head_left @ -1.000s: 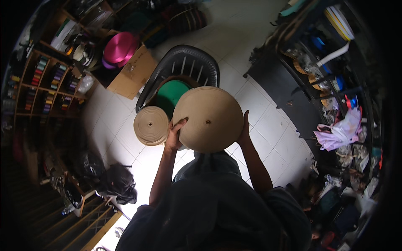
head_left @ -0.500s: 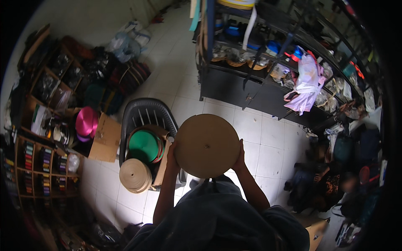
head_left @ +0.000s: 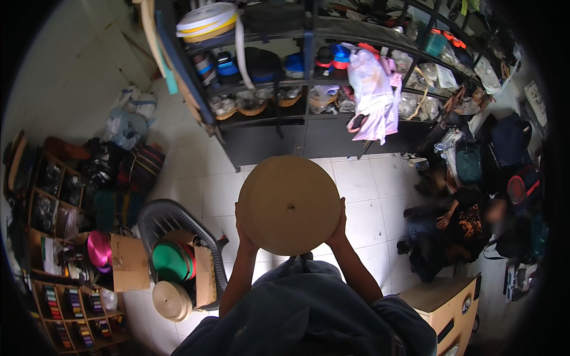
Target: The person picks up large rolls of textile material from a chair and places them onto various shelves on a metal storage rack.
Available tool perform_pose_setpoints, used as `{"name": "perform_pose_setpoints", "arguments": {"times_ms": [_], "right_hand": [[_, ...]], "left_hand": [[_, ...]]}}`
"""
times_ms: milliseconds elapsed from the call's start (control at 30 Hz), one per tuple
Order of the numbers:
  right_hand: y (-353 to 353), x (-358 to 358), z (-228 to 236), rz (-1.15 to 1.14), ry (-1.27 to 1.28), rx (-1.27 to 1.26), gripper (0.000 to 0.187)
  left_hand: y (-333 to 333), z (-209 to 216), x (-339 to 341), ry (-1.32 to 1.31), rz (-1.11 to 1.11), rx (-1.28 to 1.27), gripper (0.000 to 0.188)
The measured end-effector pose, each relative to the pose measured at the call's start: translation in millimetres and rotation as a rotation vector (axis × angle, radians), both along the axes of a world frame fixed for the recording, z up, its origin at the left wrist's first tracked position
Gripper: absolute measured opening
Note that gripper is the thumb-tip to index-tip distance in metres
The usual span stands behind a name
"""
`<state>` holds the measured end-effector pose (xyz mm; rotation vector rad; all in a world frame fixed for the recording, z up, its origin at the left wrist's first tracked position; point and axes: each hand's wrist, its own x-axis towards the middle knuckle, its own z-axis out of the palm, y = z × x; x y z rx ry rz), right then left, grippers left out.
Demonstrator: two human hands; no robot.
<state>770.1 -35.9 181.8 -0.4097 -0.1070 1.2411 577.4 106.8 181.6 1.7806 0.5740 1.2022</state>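
A large tan roll of wound webbing (head_left: 289, 205), round and flat-faced with a small dark hole at its centre, is held up in front of my body. My left hand (head_left: 244, 230) presses against its left edge. On the opposite edge my right hand (head_left: 337, 226) grips it, so the roll is clasped between both palms; fingers beneath are hidden. To the left, a black plastic chair (head_left: 221, 264) bears an open carton (head_left: 206, 276) with a green roll (head_left: 170, 263) and some red edging in it. A beige webbing roll (head_left: 171, 301) lies beside the carton.
Ahead stands a black shelf unit (head_left: 267, 145) with white and yellow rolls (head_left: 206, 21), baskets and a hanging pinkish plastic bag (head_left: 374, 89). Thread racks (head_left: 74, 314) line the left. A person (head_left: 460, 222) sits at right, near bags. A wooden cabinet (head_left: 427, 299) is at lower right.
My view has turned right, so the shelves and chair appear farther left. The roll stays between my hands, and the wooden cabinet shows more fully at lower right.
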Motion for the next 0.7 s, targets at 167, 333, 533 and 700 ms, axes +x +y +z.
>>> {"name": "perform_pose_setpoints", "arguments": {"times_ms": [167,333,533,700], "right_hand": [[-10.3,66.4,17.6,-0.075,-0.077,-0.113,0.071],[-3.7,115.6,21.2,-0.094,-0.104,-0.173,0.074],[24.8,177.2,35.6,-0.095,-0.275,-0.281,0.075],[68.3,222.4,42.0,-0.228,-0.264,-0.245,0.072]], "left_hand": [[3.0,13.7,83.9,-0.111,-0.087,-0.013,0.042],[20.0,-2.5,134.6,-0.005,-0.044,0.08,0.051],[52.6,4.0,199.1,-0.162,-0.049,-0.095,0.041],[109.7,4.2,262.8,-0.172,-0.174,-0.16,0.044]]}}
